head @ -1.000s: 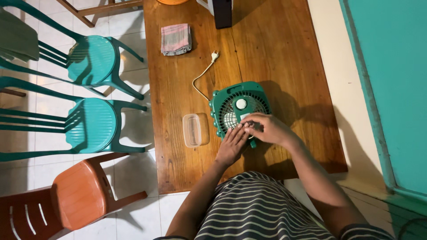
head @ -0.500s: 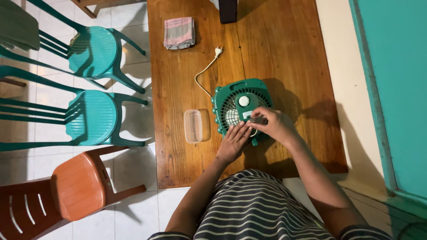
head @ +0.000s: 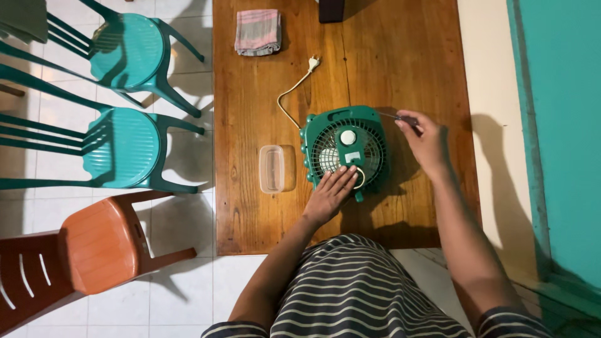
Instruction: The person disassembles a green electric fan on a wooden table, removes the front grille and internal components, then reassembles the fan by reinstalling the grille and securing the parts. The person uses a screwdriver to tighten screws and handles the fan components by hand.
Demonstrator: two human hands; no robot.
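Observation:
A small green fan [head: 345,150] lies flat on the wooden table [head: 263,206], grille up, with a white hub in its middle. My left hand [head: 332,194] rests flat on the near edge of the grille, fingers spread. My right hand [head: 427,141] is at the fan's far right corner, fingers pinched on a thin dark-handled tool [head: 404,117] whose tip points at the fan's rim. The fan's white cord and plug [head: 312,62] trail toward the far side of the table.
A clear plastic container [head: 277,168] sits just left of the fan. A folded pink-grey cloth [head: 258,31] lies at the far left of the table, a dark object [head: 330,9] at the far edge. Two teal chairs [head: 122,147] and an orange chair [head: 100,241] stand left.
My right hand has lifted off the fan's front and moved right to its far corner, now holding the thin tool. My left hand stays on the grille.

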